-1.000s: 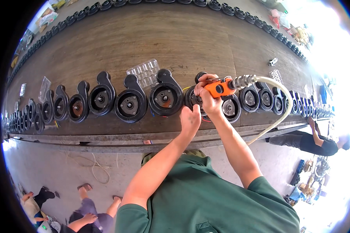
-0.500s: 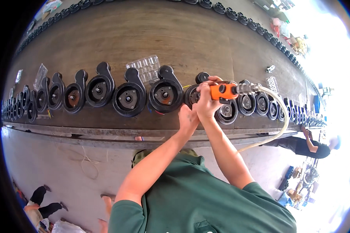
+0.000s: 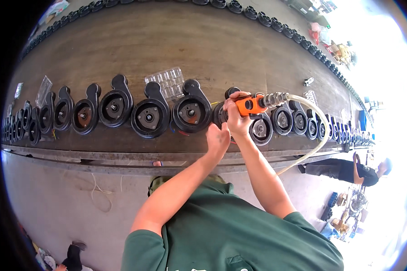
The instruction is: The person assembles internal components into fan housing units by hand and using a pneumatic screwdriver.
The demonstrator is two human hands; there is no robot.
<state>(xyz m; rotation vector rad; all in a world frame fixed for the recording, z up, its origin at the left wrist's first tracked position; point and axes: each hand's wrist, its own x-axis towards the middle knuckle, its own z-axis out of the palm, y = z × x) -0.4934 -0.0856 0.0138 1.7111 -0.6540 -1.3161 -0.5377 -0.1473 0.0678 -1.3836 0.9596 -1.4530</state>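
My right hand is wrapped around an orange air-powered tool. A metal coupling joins the tool to a pale hose. Beneath the tool is a black snail-shaped blower housing, mostly covered by my hands. At its near rim my left hand is closed, close beside my right wrist; what its fingers grip is hidden. To the left stands a similar blower housing with a metal plate and central shaft inside. Another blower housing sits just right of my right hand.
A long row of blower housings runs along the table's near edge; another lines the far edge. Clear plastic trays lie behind the near row. A metal rail borders the front. A person stands at the far right.
The orange tool and my right hand have shifted slightly left, and the tool tilts a little differently. My left hand stays by the same housing. The view has moved slightly.
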